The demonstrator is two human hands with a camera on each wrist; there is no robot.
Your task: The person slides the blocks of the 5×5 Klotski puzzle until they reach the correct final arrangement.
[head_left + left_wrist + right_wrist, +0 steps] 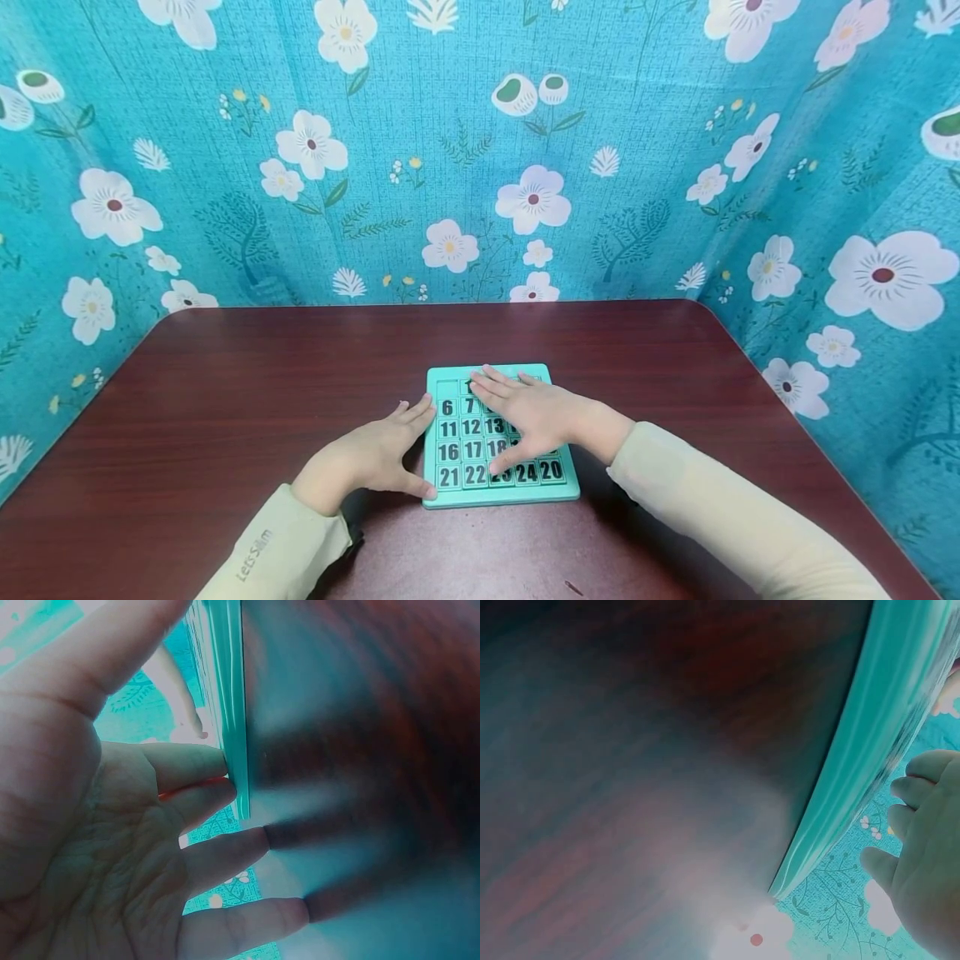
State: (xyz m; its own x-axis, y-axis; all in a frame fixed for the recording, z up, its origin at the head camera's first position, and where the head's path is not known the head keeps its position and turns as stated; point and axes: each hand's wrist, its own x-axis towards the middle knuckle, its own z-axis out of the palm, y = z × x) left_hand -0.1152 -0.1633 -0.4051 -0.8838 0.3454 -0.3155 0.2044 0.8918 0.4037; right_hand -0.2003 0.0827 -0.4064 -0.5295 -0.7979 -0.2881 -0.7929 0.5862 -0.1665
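Note:
A turquoise sliding number puzzle (502, 497) lies flat on the dark red-brown table, its black-numbered tiles facing up. The top left slot of its grid holds no tile. My left hand (378, 454) is at the puzzle's left side, with the thumb at the lower left corner and fingertips along the left edge. In the left wrist view, the fingers (225, 855) are straight, two of them meeting the puzzle's side. My right hand (536, 417) spreads over the tiles, fingers extended towards the top row and thumb near tile 23. It hides several tiles in the upper right.
The wooden table (262, 375) extends around the puzzle on all sides. Behind it and at both sides hangs a blue floral curtain (420, 192). Light sleeves (690, 483) cover both forearms.

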